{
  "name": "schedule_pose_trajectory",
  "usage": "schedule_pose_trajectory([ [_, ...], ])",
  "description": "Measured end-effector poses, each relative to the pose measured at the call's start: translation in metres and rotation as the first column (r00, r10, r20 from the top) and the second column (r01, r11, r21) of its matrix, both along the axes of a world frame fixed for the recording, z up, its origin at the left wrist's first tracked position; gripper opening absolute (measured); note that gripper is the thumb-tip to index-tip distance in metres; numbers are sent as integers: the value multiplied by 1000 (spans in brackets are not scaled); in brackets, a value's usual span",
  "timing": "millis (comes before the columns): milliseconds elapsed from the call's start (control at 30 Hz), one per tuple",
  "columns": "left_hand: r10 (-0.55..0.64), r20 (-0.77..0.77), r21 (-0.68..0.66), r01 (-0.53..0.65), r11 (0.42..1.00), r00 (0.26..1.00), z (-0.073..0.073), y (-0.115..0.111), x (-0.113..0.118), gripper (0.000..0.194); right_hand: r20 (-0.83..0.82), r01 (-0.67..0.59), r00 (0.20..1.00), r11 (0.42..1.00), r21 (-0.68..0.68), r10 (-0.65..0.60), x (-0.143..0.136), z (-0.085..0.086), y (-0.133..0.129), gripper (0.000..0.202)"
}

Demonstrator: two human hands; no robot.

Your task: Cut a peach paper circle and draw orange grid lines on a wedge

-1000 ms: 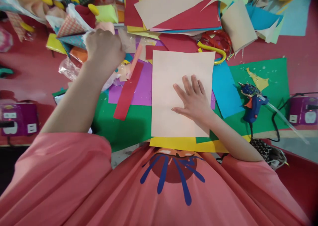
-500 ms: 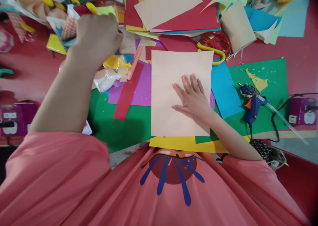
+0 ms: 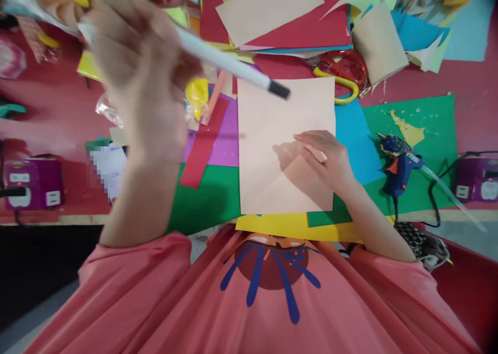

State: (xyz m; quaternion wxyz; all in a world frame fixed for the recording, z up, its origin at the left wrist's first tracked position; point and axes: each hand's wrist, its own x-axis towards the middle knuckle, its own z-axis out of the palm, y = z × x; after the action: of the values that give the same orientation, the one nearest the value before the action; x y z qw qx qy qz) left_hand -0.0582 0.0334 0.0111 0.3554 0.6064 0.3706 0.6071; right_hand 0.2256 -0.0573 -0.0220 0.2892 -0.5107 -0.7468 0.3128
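Raised over the upper left of the table, my left hand (image 3: 143, 63) is blurred and closed around a white marker (image 3: 233, 63). The marker's black end points right, above the top part of a pale peach sheet (image 3: 264, 115). The sheet lies at the centre, in front of my body. My right hand (image 3: 330, 159) rests at the right side of this sheet, its fingers bent and pressed together. Something small and pale shows between thumb and fingers, too small to name. A shadow falls on the paper beside it.
Red and yellow scissors (image 3: 338, 76) lie behind the sheet. A blue glue gun (image 3: 399, 172) with a cable sits at the right on green paper (image 3: 436, 131). A red strip (image 3: 204, 146) is left of the sheet. Stacked red paper (image 3: 272, 32) is at the back.
My left hand has turned and come a little lower, and the marker now shows in it. My right hand's spread fingers have drawn together and bent.
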Motion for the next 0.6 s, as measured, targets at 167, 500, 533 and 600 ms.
schedule_pose_trajectory([
  [167,-68,351,-599,280,750,934,-35,-79,69,34,-534,-151,834,876,-458,-136,-11,-8,-14,51],
  [500,-217,-720,13,326,945,659,-40,-126,67,39,-397,-268,917,670,-692,-44,-2,11,-35,52],
  [533,-179,-798,82,397,914,576,-38,-125,67,38,-397,-330,918,602,-727,24,-2,13,-36,52],
  [600,-145,-885,124,523,843,443,-34,-122,67,29,-365,-392,916,550,-738,164,-3,17,-37,51],
])
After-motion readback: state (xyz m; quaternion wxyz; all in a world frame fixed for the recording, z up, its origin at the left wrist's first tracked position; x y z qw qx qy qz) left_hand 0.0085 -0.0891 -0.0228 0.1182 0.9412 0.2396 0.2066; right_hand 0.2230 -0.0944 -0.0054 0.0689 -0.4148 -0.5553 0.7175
